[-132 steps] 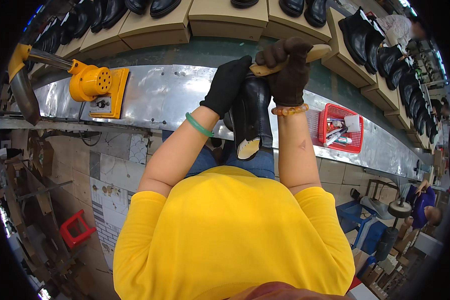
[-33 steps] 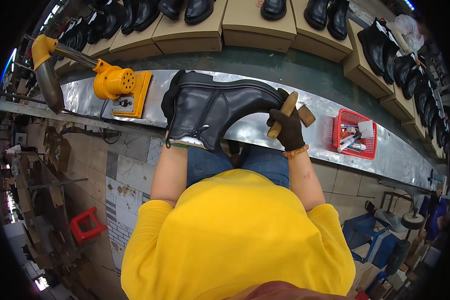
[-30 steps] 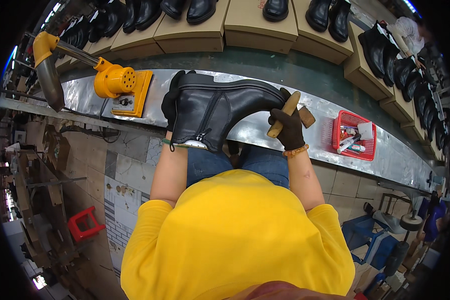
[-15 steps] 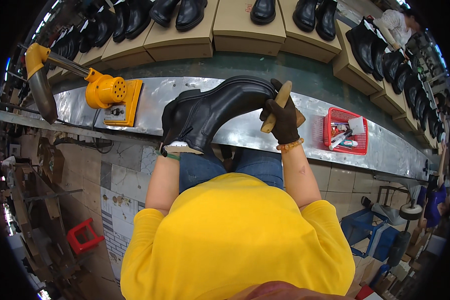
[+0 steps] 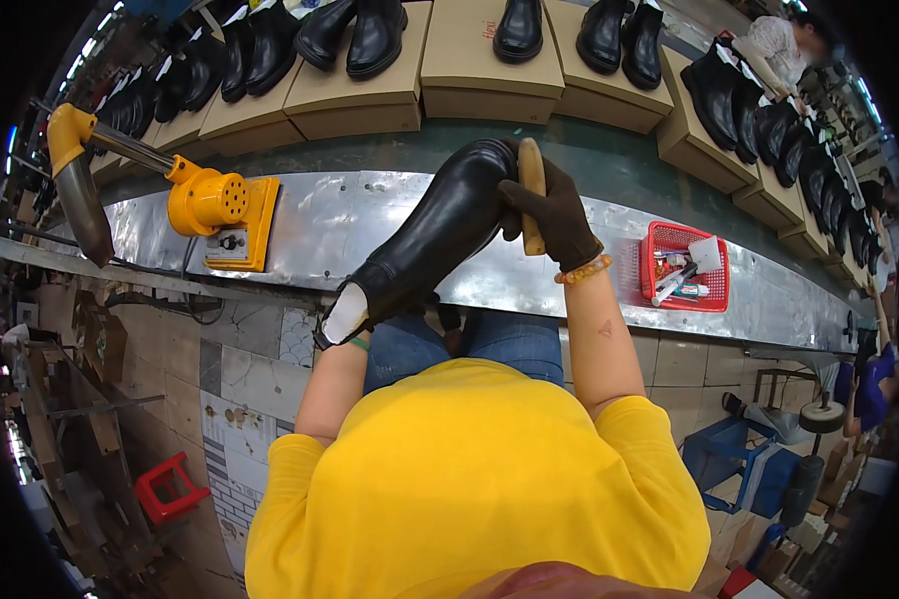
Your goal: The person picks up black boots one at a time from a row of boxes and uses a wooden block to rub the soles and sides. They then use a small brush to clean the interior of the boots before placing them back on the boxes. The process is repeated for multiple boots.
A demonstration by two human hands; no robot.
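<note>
A black leather ankle boot [image 5: 425, 235] is raised over the metal bench, toe up and to the right, its opening toward me at lower left. White lining or paper [image 5: 346, 312] shows in that opening. My left hand, nearly all hidden by the shaft, carries the boot; only the forearm with a green band [image 5: 360, 342] shows, and whether the hand is inside or behind the shaft I cannot tell. Dark-gloved, my right hand [image 5: 557, 215] is closed round a long tan wooden piece [image 5: 531, 190] with rounded ends, held upright against the toe.
A yellow machine [image 5: 210, 205] with a pipe-like nozzle stands left on the metal bench [image 5: 315, 210]. At right lies a red plastic basket [image 5: 652, 258] of small items. Cardboard boxes [image 5: 355, 120] bearing black boots line the far side. A red stool [image 5: 170, 489] is on the floor.
The boot has turned, so its side zip no longer shows and its opening points lower left. My right hand has shifted left, and the wooden piece has swung from slanted to nearly upright.
</note>
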